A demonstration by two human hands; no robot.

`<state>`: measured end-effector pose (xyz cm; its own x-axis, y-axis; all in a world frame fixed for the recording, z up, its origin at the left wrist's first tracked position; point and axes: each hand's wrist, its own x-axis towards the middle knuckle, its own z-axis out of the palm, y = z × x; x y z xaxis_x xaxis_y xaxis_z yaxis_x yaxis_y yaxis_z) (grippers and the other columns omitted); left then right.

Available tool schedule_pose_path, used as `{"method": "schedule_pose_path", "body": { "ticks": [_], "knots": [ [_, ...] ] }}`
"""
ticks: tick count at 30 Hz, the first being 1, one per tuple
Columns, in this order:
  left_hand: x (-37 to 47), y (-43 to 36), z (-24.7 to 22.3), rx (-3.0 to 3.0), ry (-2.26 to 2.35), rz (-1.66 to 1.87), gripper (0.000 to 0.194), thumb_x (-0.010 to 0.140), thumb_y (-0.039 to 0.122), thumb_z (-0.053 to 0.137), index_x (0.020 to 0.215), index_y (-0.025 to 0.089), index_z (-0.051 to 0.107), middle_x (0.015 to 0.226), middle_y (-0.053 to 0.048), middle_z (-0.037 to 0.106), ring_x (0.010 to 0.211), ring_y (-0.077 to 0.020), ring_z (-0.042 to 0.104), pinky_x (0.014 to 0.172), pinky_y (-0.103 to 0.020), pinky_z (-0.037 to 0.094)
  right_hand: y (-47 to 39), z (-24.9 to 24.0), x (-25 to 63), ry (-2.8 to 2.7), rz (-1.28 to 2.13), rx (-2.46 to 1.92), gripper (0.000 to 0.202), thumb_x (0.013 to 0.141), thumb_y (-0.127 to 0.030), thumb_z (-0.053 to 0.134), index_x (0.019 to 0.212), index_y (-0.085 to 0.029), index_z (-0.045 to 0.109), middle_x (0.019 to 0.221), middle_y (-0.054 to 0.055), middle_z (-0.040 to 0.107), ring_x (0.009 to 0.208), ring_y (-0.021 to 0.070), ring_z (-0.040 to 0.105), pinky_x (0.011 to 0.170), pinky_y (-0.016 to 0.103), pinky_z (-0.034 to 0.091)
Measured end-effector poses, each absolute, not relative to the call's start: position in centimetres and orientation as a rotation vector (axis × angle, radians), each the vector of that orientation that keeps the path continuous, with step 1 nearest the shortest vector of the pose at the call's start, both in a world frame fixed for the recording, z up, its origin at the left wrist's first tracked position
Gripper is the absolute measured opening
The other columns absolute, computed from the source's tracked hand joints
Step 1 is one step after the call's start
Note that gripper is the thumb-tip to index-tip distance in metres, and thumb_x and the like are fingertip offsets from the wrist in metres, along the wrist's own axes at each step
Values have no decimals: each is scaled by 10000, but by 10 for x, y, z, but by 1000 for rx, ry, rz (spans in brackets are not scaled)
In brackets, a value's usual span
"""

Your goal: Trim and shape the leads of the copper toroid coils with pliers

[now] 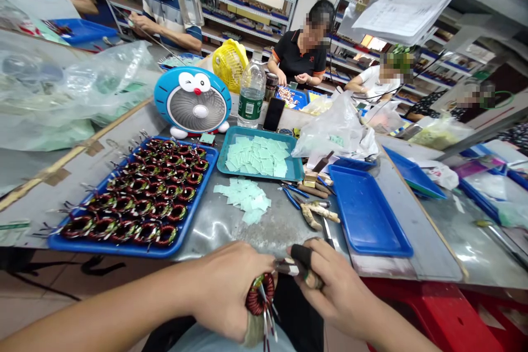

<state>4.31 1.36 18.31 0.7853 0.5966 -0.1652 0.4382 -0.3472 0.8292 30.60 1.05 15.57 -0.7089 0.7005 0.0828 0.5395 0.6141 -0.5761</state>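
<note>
My left hand (225, 286) is closed around a toroidal coil (259, 296) wound with dark red wire, its pale-tipped leads hanging downward. My right hand (330, 286), with a black sleeve on one finger, grips pliers (287, 268). The metal jaws lie at my left fingertips, just above the coil; whether they touch it I cannot tell. Both hands are in front of the table's near edge, over my lap. To the left, a blue tray (177, 242) holds rows of similar coils. Loose pale green slips (247, 198) lie on the metal tabletop ahead.
A teal tray (225, 168) of green slips stands beyond the loose ones. Hand tools (309, 212) lie right of them, beside another blue tray (371, 209). Behind are a blue fan (200, 102), a water bottle (251, 93) and a phone (273, 115). Several people sit across.
</note>
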Motion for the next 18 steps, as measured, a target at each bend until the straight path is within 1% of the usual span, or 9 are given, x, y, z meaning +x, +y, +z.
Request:
{"method": "schedule_pose_path", "body": {
  "ticks": [2,4,6,9,11,13,15,18],
  "knots": [
    [43,14,179,1952,769,229,359,609,302,785,750,234,462,561,95,399,481,-87,299,447,-219,274,10,157,307,-2532,742,-989,382,891,-61,516,1231,-233,540,948,44,553,849,202,492,706,320,391],
    [43,12,174,1890,836,293,359,622,337,793,752,225,478,574,93,423,500,-88,330,459,-219,282,5,152,307,-2526,619,-963,350,882,-58,515,1191,-218,557,913,47,558,823,204,496,685,322,403],
    [44,9,167,1798,914,386,358,623,356,804,774,213,513,601,87,474,531,-90,361,479,-212,300,-6,140,306,-2475,398,-951,374,883,-55,502,1228,-187,558,950,76,578,833,214,507,684,332,429],
    [48,3,156,1643,960,497,336,616,307,799,822,195,558,631,81,522,551,-87,389,491,-198,322,-29,116,302,-2299,149,-986,434,891,-50,481,1316,-126,531,1040,130,588,886,229,527,694,339,473],
    [51,0,151,1600,964,516,329,604,266,794,824,191,562,637,82,529,557,-86,395,496,-193,330,-39,104,299,-2227,119,-1028,446,899,-47,479,1337,-121,524,1065,137,590,906,229,540,708,337,498],
    [53,-1,150,1618,959,491,330,607,253,788,833,194,556,641,82,540,567,-91,408,504,-195,335,-41,102,298,-2230,145,-1070,470,902,-42,487,1359,-144,526,1095,134,595,925,232,551,741,349,519],
    [53,0,153,1675,955,453,326,627,274,784,843,199,552,654,76,558,579,-99,425,518,-203,343,-38,108,300,-2269,192,-1093,512,898,-41,497,1394,-167,520,1113,129,599,938,238,559,757,364,531],
    [52,0,158,1742,982,443,334,643,320,790,845,204,551,656,73,567,578,-104,425,536,-220,343,-31,120,306,-2328,224,-1095,542,881,-38,499,1407,-169,517,1093,125,610,920,244,565,730,371,536]
  ]
}}
